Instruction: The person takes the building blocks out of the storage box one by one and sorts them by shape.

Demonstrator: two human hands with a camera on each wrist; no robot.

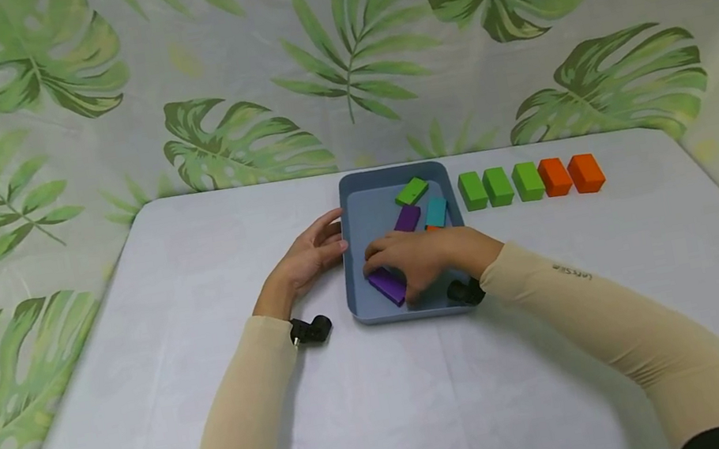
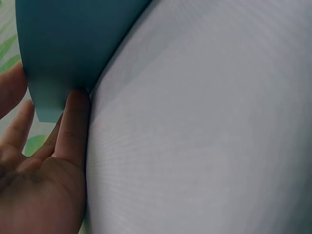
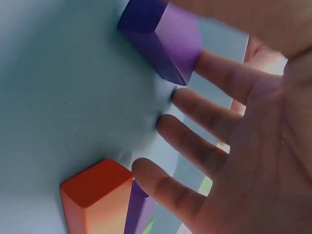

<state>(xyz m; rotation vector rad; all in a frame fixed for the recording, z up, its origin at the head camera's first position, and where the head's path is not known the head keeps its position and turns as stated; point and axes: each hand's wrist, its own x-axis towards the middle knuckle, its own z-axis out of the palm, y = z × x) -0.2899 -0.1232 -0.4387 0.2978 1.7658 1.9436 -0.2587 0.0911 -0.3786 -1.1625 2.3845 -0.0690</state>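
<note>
My right hand (image 1: 419,256) reaches down into the shallow blue-grey tray (image 1: 368,211). Its thumb and index finger pinch a purple block (image 1: 387,289) near the tray's front left; the right wrist view shows this purple block (image 3: 168,41) between them, other fingers spread. My left hand (image 1: 309,256) is at the tray's left side, its fairly straight fingers touching the outer wall (image 2: 73,48). Farther back in the tray lie a second purple block (image 1: 408,218), a green block (image 1: 411,191), a teal block (image 1: 436,211) and an orange block (image 3: 100,195), mostly hidden by my right hand in the head view.
To the right of the tray, three green blocks (image 1: 499,187) and two orange blocks (image 1: 586,173) stand in a row. A white cloth (image 1: 392,411) covers the table. Behind it hangs a leaf-printed curtain (image 1: 369,30).
</note>
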